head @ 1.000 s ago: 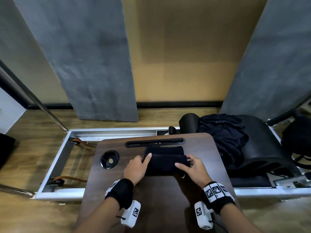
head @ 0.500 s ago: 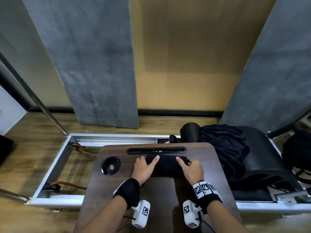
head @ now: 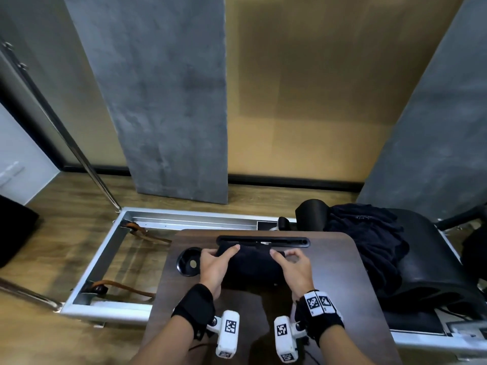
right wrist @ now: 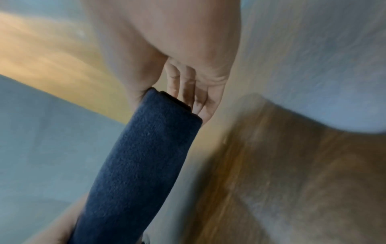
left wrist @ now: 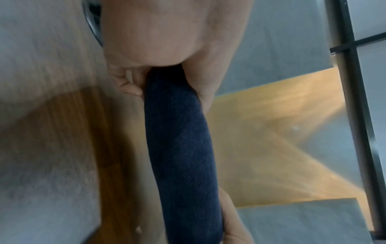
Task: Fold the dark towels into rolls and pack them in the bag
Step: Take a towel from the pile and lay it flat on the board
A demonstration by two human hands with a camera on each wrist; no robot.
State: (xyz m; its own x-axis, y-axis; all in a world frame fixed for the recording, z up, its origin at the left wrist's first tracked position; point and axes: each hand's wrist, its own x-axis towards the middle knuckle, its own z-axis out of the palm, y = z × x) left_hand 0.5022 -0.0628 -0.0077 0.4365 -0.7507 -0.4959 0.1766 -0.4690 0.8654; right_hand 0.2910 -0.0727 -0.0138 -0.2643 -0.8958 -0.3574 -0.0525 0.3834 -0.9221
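A dark navy towel (head: 251,264), soft and fuzzy with a fine nap, is rolled into a thick sausage shape that lies crosswise at the far end of a small table (head: 340,293) with a dark wood-grain top and rounded corners. The left hand (head: 214,266) grips the roll's left end and the right hand (head: 293,267) grips its right end. In the left wrist view the towel (left wrist: 181,148) runs as a long rounded cylinder out from between the thumb and the curled fingers (left wrist: 127,85), which wrap round its end. In the right wrist view the towel (right wrist: 133,173) shows a flat, squared-off end with a layered edge, held between the thumb on one side and the fingers (right wrist: 188,89) lying along the other. Whether the roll rests on the tabletop or is lifted just off it cannot be told. Just beyond the towel a long narrow black slot (head: 263,241) is set in the tabletop, and to its left sits a round black cup recess (head: 188,262), partly behind the left hand. To the right, a rumpled heap of dark cloth (head: 369,248) lies draped over a smooth, curved black padded seat (head: 432,259). Both wrists wear black bands.
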